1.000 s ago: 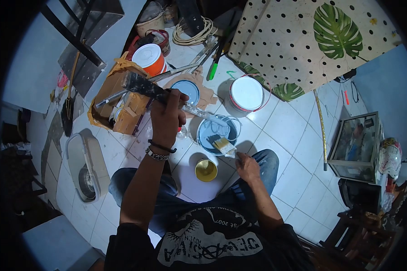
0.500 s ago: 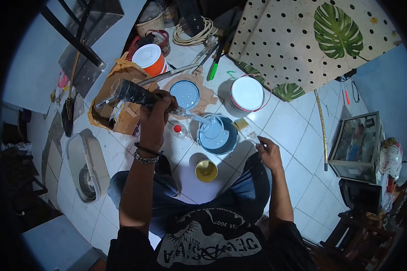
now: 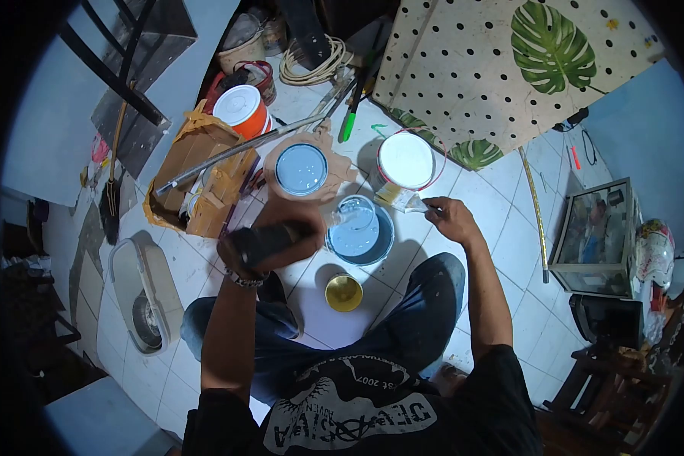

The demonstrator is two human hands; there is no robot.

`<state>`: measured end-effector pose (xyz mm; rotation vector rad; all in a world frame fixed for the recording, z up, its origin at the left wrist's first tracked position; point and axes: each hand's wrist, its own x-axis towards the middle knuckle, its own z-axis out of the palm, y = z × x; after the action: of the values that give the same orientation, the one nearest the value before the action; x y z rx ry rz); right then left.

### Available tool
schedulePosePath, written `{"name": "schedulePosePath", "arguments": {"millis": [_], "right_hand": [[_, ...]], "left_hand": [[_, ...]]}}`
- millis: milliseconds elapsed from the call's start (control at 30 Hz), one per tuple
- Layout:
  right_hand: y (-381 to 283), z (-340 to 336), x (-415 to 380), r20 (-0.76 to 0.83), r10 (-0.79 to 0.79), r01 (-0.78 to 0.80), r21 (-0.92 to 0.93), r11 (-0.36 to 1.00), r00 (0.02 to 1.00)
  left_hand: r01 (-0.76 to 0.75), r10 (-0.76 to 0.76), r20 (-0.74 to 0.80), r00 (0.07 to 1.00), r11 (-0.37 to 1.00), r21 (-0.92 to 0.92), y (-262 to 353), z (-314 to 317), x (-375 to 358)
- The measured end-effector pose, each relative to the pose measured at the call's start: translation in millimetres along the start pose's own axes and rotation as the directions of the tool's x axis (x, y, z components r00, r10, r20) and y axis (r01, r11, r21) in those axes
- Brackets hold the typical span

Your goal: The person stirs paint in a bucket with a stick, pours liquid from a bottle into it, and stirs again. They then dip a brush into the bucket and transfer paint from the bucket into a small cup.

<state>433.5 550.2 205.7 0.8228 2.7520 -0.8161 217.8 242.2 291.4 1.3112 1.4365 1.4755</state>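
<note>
My left hand (image 3: pixel 292 235) is blurred but closed around a scoop-like tool with a thick black-wrapped handle (image 3: pixel 262 247). Its clear shaft reaches to a round clear cup (image 3: pixel 356 211) in the bucket of light-blue paint (image 3: pixel 361 254). In my right hand (image 3: pixel 454 220) is a paintbrush (image 3: pixel 414 203), gripped by its handle. The brush's pale bristles point left, above the bucket's upper right and beside the white-lidded pail (image 3: pixel 405 161). A yellow-gold tin (image 3: pixel 343 292) stands below the paint bucket, between my legs.
A blue-coated round lid (image 3: pixel 302 169) lies on brown paper beyond the bucket. On the left are a torn cardboard box (image 3: pixel 178 178), an orange tub (image 3: pixel 254 121) and a grey basin (image 3: pixel 152 304). A polka-dot board (image 3: pixel 471 68) spans the upper right; a glass case (image 3: pixel 593 235) stands far right.
My left hand has come down and turned, tipping the dark handle lower and nearer me. My right hand has raised the paintbrush away from me, toward the white-lidded pail.
</note>
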Motion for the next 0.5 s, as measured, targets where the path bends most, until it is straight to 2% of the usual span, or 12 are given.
{"name": "schedulePosePath", "arguments": {"millis": [33,100,167,200,300,333,433,467,500], "right_hand": [[-2.3,-4.2,6.0,0.021,-0.008,0.008,-0.014,1.000,1.000],[-8.2,-12.8,16.8,0.062,-0.051,0.053,-0.039,0.998,0.997],[-16.9,-22.4,27.0,0.120,-0.104,0.116,-0.097,0.989,0.987],[-18.5,-23.0,33.3,0.145,-0.144,0.168,-0.174,0.970,0.979],[-27.0,-22.7,48.8,0.237,-0.179,0.243,-0.281,0.928,0.955],[-32.5,-23.4,51.4,0.247,-0.192,0.259,-0.277,0.925,0.950],[-44.4,-22.1,63.0,0.236,-0.260,0.324,-0.297,0.898,0.936],[-47.9,-22.3,66.4,0.244,-0.267,0.332,-0.286,0.899,0.932],[-56.1,-25.1,67.7,0.268,-0.262,0.338,-0.296,0.893,0.927]], "left_hand": [[0.006,-0.006,0.064,0.998,1.000,-0.001,5.5,2.3,-0.4],[0.124,-0.112,0.144,0.983,0.989,-0.078,11.2,9.5,-5.5],[-0.042,0.038,0.171,0.984,0.999,0.020,17.8,20.9,-4.6],[-0.160,0.146,0.136,0.980,0.982,0.100,22.0,29.1,-1.6],[-0.136,0.023,0.325,0.946,0.933,0.332,36.2,33.2,1.2],[-0.122,0.020,0.349,0.937,0.955,0.271,40.8,37.7,3.1],[-0.225,0.117,0.403,0.908,0.946,0.233,39.7,47.3,2.0],[-0.272,0.117,0.414,0.903,0.901,0.338,41.1,52.0,1.1],[-0.294,0.125,0.425,0.896,0.886,0.359,40.9,56.9,-0.7]]}}
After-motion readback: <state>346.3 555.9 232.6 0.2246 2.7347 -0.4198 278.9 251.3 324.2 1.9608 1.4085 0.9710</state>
